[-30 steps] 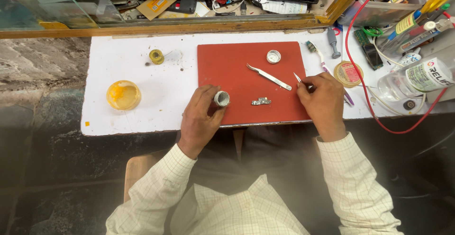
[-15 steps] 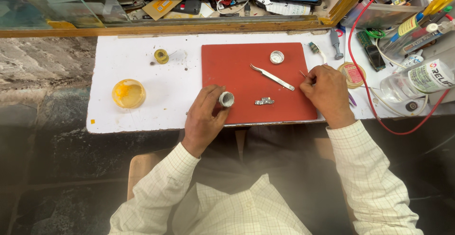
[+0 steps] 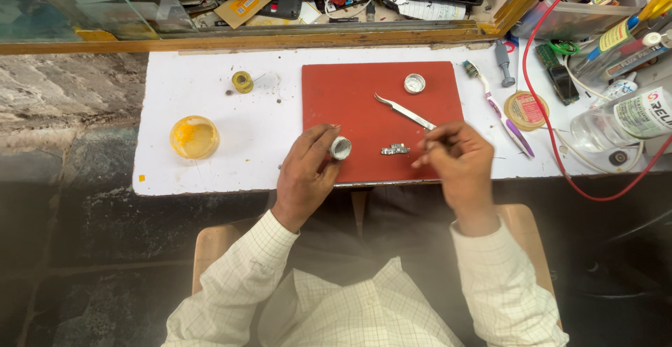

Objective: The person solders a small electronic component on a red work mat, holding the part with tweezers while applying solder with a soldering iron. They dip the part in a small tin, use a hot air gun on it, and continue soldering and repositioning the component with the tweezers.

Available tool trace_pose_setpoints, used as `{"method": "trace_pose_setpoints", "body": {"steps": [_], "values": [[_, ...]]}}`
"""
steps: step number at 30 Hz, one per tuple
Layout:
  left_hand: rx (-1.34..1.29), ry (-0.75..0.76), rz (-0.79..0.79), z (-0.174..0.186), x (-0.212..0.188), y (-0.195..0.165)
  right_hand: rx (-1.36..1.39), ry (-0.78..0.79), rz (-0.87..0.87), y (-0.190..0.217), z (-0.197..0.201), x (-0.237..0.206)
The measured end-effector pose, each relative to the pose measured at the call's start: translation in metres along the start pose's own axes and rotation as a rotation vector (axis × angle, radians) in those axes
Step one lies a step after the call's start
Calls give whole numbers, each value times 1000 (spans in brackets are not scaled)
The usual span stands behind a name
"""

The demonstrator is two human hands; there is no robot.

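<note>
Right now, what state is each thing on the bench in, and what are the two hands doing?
left hand: gripping a small round tin at the red mat edge
right hand: fingers pinched together; what they hold is too small to tell
tweezers: lying loose on the mat
small metal part: flat on the mat, between the hands
second tin: open, untouched
yellow dish: open, on the white table
toothbrush: lying flat
</note>
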State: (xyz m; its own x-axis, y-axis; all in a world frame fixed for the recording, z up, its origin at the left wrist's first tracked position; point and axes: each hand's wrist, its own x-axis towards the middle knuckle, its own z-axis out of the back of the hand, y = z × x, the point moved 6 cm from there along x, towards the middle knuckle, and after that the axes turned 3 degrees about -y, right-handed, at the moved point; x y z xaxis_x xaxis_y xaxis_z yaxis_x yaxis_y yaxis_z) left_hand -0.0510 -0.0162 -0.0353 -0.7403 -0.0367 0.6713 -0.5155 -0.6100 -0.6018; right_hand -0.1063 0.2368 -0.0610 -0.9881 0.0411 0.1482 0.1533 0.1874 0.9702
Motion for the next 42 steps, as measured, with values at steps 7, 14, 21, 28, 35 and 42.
{"method": "trace_pose_setpoints", "body": {"steps": [7,14,21,28,35,42], "values": [[-3,10,6,-1,-1,2,-64,106,4,17,-55,-30],[-4,10,8,-2,-1,3,-267,183,48,28,-77,-38],[0,13,2,-2,-1,1,-470,166,339,55,-90,-43],[34,3,-53,-4,-3,0,-839,143,787,72,-116,-55],[57,-2,-78,-4,-3,1,-929,202,850,65,-131,-50],[70,5,-93,-4,-3,0,-892,254,739,52,-127,-47]]}}
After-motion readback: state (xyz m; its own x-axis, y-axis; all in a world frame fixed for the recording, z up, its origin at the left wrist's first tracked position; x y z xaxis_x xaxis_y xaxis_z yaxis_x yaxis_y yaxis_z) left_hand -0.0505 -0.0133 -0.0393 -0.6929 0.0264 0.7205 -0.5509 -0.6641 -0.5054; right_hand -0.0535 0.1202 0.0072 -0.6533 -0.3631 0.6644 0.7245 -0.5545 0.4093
